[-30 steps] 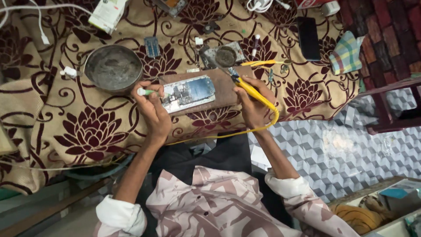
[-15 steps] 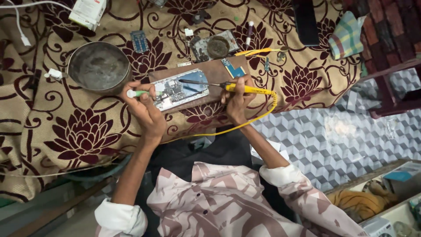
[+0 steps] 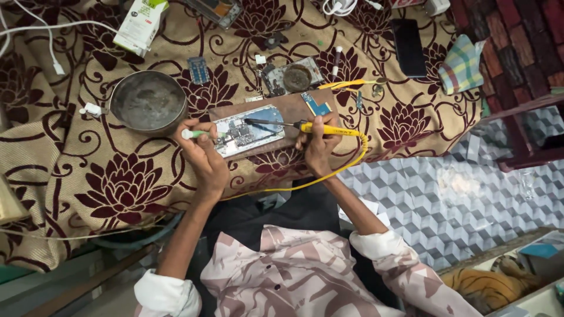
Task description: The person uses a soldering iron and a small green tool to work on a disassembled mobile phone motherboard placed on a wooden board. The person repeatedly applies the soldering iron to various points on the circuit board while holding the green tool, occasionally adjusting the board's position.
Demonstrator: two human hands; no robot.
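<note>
Centrally, an opened mobile phone is seen lying face down on a brown wooden board, which rests on a beige cloth with maroon flowers. The phone's circuit board is exposed, though its small parts cannot be made out. A yellow-handled soldering iron is gripped by the closed fingers of the right hand; its dark tip is laid across the phone's upper edge, and whether the tip touches the circuit board cannot be told. A yellow cord is led from the handle, looped round the right wrist and lost under the forearm. A small green-and-white tool is pinched by the closed fingers of the left hand, just beside the phone's left end; its working end is hidden and its kind cannot be determined. A round metal bowl is placed just beyond the left hand. A dark round tin is noted behind the board, and a black phone further right. A white box is cut off by the top edge. White cables are partly out of view at upper left.
</note>
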